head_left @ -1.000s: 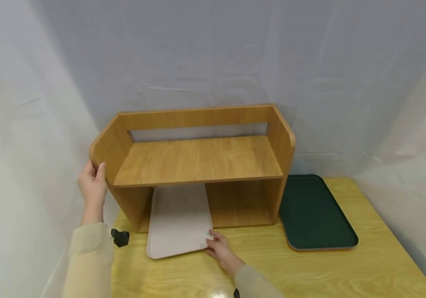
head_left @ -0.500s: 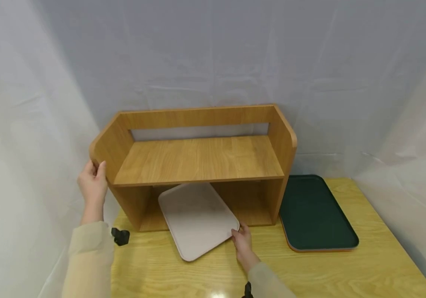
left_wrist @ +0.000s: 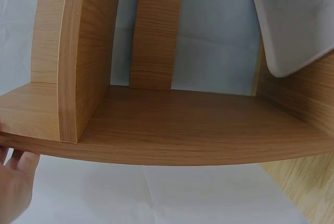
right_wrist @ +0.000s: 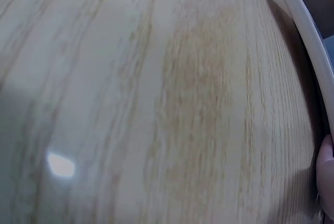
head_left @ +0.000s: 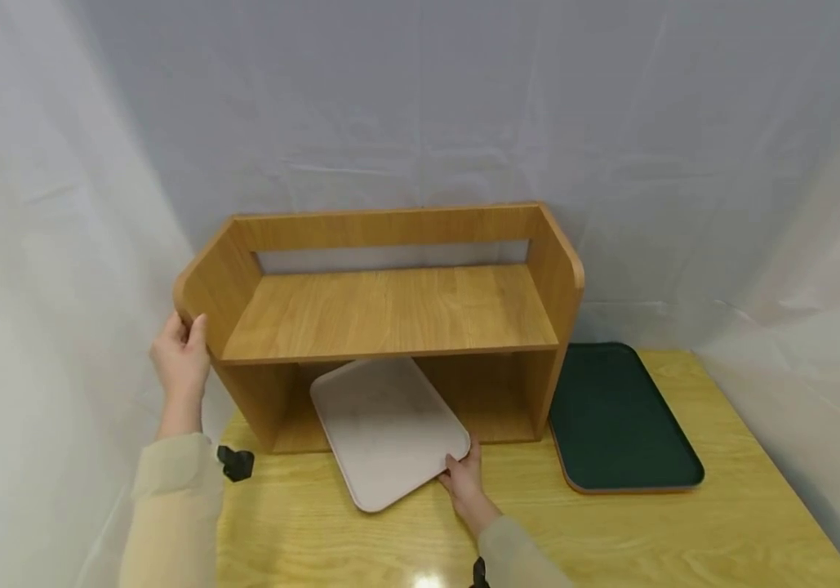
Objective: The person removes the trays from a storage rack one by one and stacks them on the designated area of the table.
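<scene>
A wooden two-level desktop shelf [head_left: 390,314] stands on the table. My left hand [head_left: 180,355] grips the front edge of its left side panel, thumb on the inner side; the left wrist view shows the fingers [left_wrist: 27,164] at that edge. A pale pinkish tray [head_left: 390,433] lies turned at an angle, its back part inside the lower compartment and its front corner jutting out over the table. My right hand [head_left: 466,486] holds this tray by its right front corner, thumb on top and fingers underneath. In the right wrist view, the tray's rim [right_wrist: 315,51] shows at the right edge.
To the right of the shelf lies a dark green tray [head_left: 621,420], stacked on something with an orange edge [head_left: 587,490]. The yellowish wood-grain table [head_left: 743,506] extends in front. Whitish plastic sheeting [head_left: 420,106] hangs behind and at both sides.
The pinkish tray has turned from nearly straight to slanted and shifted right, with my right hand moving right along with its corner. My left hand stays on the shelf's side panel.
</scene>
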Tool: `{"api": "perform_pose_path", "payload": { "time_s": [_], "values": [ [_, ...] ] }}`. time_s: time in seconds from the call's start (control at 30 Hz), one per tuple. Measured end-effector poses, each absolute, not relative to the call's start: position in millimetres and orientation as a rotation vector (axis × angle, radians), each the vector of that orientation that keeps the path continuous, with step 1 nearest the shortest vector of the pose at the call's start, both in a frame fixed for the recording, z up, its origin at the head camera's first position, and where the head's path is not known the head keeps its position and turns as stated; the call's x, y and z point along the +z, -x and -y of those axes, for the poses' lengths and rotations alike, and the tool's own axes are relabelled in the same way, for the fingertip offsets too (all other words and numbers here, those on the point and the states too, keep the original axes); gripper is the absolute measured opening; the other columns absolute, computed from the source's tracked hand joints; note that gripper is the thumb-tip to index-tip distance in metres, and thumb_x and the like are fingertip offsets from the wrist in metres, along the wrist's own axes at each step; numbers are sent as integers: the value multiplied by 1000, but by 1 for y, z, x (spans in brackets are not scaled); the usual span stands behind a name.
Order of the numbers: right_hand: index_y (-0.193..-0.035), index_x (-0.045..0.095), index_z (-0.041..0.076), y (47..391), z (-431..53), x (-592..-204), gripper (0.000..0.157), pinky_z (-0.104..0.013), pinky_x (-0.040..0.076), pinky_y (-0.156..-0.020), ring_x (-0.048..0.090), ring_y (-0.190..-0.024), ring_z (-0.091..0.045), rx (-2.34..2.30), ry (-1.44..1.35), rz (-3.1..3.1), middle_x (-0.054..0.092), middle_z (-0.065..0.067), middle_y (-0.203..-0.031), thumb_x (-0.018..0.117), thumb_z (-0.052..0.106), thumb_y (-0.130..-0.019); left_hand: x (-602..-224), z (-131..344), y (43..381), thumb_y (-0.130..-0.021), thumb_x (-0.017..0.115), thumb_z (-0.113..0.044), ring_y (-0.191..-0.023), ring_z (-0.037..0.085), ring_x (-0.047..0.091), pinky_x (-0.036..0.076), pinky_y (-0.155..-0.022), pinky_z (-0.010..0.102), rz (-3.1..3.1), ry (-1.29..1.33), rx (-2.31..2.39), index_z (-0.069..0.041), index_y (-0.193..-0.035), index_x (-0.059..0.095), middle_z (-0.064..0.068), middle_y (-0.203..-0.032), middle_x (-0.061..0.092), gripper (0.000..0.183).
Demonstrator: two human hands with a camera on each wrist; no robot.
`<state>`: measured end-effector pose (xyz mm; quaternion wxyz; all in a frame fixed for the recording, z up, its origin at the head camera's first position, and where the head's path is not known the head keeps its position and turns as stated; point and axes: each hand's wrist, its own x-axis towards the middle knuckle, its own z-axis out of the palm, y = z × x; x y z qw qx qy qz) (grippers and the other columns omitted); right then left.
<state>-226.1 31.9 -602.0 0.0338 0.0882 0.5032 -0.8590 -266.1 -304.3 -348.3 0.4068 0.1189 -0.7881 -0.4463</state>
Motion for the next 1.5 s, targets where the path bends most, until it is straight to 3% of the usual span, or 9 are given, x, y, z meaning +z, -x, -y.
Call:
{"api": "perform_pose_path", "payload": {
  "time_s": [0.23,0.4,0.7,1.23,1.5],
  "values": [
    [-140,-9,13,222,-41,-597,57,-52,34,-87,20,-121,-45,-2639,-390,-1688,-1,-30,-139,24,3,-95,-352,304,267,-86,56,-12,-62,1,40,32,-55,13,1968,-280,-1125,6,-83,54,-26,-62,42,18],
    [-141,-2,11,222,-56,-594,49,-56,32,-88,18,-122,-45,-2629,-495,-1853,2,-29,-139,22,15,-98,-352,304,266,-86,56,-13,-61,1,38,31,-55,15,1970,-262,-1090,6,-81,53,-25,-62,40,19],
    [-139,10,2,223,-85,-583,45,-46,11,-103,7,-128,-38,-2607,-578,-2114,6,-25,-141,21,14,-98,-354,304,268,-86,56,-12,-60,2,39,30,-53,14,1962,-261,-1092,5,-80,52,-24,-61,40,19],
    [-134,24,-1,223,-135,-572,38,-41,13,-103,18,-125,-34,-2748,-551,-2239,22,-24,-137,23,12,-98,-352,303,267,-87,55,-15,-62,2,39,31,-56,14,1979,-302,-1111,5,-84,53,-22,-63,41,20],
    [-134,25,-2,217,-143,-570,39,-41,10,-104,14,-127,-30,-2705,-463,-2263,21,-22,-138,22,13,-98,-353,304,267,-87,55,-15,-62,1,40,31,-55,14,1993,-308,-1105,5,-83,53,-22,-62,41,20]
  ]
}}
